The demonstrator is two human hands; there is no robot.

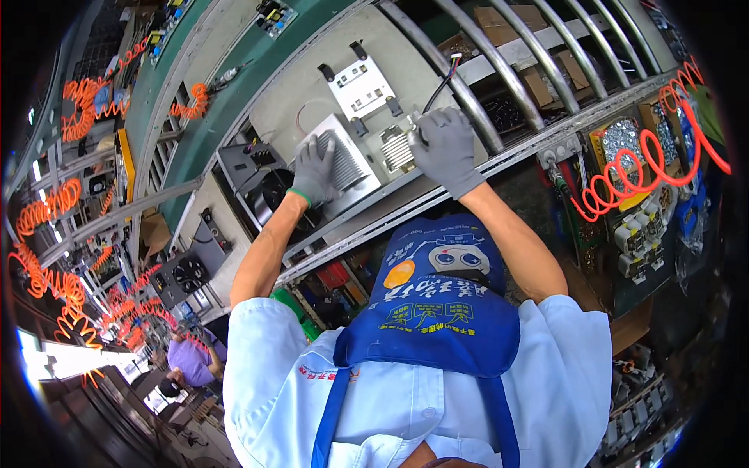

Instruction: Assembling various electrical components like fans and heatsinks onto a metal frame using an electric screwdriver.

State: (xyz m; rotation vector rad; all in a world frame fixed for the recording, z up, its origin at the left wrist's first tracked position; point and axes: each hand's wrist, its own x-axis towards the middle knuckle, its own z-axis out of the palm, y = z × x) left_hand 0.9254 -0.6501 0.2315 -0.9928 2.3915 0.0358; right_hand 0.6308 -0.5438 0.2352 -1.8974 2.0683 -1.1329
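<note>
My left hand (315, 170), in a grey glove, lies with its fingers spread over a finned metal heat sink (355, 168) on the bench. In a matching glove, my right hand (446, 148) has its fingers curled together beside a small silver finned part (396, 148). What those fingers grip is mostly covered by the glove. A dark cable with coloured wires and a white plug (452, 70) runs up from near this hand. Beyond the heat sink sits a white rectangular plate (363, 92) with black clips at its corners.
A black fan (275, 191) in a housing stands left of the heat sink. Metal rollers (476, 74) border the bench on the right. Orange coiled hoses (644, 168) hang near a box of small metal parts (622, 140). A person in purple (191, 360) is far left.
</note>
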